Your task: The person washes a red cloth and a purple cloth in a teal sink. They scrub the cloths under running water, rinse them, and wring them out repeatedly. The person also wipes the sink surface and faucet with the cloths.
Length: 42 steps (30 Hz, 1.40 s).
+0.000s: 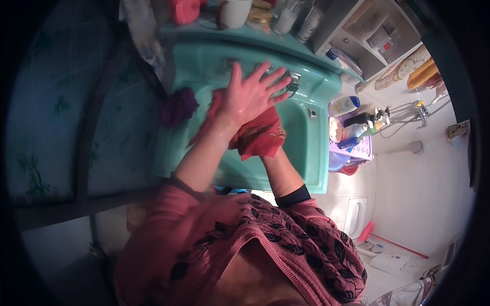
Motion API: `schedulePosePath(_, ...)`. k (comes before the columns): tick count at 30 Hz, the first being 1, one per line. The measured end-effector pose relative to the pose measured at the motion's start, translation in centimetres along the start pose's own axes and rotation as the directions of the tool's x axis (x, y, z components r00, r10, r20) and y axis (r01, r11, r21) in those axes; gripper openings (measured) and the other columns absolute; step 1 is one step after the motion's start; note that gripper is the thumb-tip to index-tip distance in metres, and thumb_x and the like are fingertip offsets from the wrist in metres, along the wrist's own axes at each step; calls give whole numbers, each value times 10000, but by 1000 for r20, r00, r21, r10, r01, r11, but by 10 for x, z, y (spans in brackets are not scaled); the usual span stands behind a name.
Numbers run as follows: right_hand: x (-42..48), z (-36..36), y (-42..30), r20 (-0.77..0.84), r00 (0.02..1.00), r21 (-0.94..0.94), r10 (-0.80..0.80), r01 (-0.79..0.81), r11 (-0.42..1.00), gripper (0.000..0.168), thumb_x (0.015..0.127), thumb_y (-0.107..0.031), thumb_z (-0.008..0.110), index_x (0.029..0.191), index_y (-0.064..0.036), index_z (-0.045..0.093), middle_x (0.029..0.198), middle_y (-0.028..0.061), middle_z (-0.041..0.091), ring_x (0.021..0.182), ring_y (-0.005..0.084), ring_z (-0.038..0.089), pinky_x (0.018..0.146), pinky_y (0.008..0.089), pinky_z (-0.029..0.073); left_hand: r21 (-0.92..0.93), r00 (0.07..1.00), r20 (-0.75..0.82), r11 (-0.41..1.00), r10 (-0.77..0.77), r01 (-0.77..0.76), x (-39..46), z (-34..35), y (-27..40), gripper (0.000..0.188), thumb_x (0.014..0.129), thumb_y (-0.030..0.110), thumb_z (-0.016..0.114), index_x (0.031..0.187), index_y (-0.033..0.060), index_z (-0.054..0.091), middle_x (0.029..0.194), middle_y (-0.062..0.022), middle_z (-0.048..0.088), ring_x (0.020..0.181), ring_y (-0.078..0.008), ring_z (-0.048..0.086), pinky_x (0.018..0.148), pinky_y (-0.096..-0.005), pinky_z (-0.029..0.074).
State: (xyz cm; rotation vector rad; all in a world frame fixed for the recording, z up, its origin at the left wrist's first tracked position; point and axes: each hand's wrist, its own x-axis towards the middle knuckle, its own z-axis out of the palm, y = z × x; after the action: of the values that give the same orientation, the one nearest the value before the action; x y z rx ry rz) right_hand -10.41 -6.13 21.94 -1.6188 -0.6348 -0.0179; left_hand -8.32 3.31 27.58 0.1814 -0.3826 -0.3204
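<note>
My left hand (250,91) is raised over the green washbasin (317,153), fingers spread and nothing in its grasp. Its skin looks wet. Below it a red towel (260,134) with a patterned band is bunched up, its left end hanging towards the basin. The towel wraps over my right hand and hides its fingers; only the right wrist and forearm show beneath. The towel lies against the underside of my left hand and wrist. Behind the fingers is a chrome tap (293,82) on the basin's back ledge.
A purple cloth (179,106) lies on the basin's left rim. A white mug (234,13), jars and bottles line the shelf (206,34) behind. To the right, a lilac rack (360,148) carries a shampoo bottle (344,106) and several pump bottles. A shower mixer (422,114) is on the wall.
</note>
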Motion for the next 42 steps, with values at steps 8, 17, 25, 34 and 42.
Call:
schedulePosePath(8, -8, -76, -24, 137, 986, 437, 99, -150, 887, 420, 909, -151, 478, 1298, -27, 381, 1267, 112, 485, 1127, 233, 497, 967, 340, 401, 644, 954, -173, 704, -247, 299, -66, -51, 32, 618, 911, 491, 408, 1374, 91, 319, 1346, -140, 419, 1193, -271, 458, 968, -389, 373)
schedulePosePath(17, -59, -287, 24, -270, 865, -300, 424, -494, 816, 502, 801, -231, 599, 1269, -115, 457, 1313, 65, 444, 1141, 294, 465, 944, 425, 402, 635, 793, -315, -505, 522, 585, -151, -183, 145, 488, 788, 283, 658, 1214, 90, 519, 1209, -129, 539, 1130, -278, 492, 943, -396, 391)
schedulePosePath(25, -164, -261, 133, -456, 816, -828, 355, -535, 169, 613, 688, -263, 699, 1265, -241, 492, 1398, 21, 341, 1242, 337, 341, 911, 596, 359, -39, 743, -315, -790, 591, 612, -138, -165, 119, 696, 731, 382, 681, 1340, 227, 381, 1312, -65, 455, 1198, -271, 416, 918, -499, 369)
schedulePosePath(34, -92, -168, 57, -257, 924, -467, 282, -374, 801, 477, 763, -163, 682, 1181, -1, 519, 1225, 162, 510, 1154, 320, 476, 942, 387, 401, 675, 576, -677, 699, 459, 236, -110, -129, 119, 395, 885, 264, 522, 1191, 16, 501, 1158, -94, 566, 1080, -230, 525, 940, -375, 404)
schedulePosePath(42, -10, -21, -38, 283, 840, 198, 464, -524, 828, 431, 830, -171, 641, 1179, 43, 506, 1063, 95, 602, 950, 150, 564, 828, 288, 465, 626, 868, -424, 776, 260, 74, -79, -11, 55, 345, 955, 159, 399, 1276, 32, 410, 1275, -90, 477, 1172, -204, 471, 988, -372, 376)
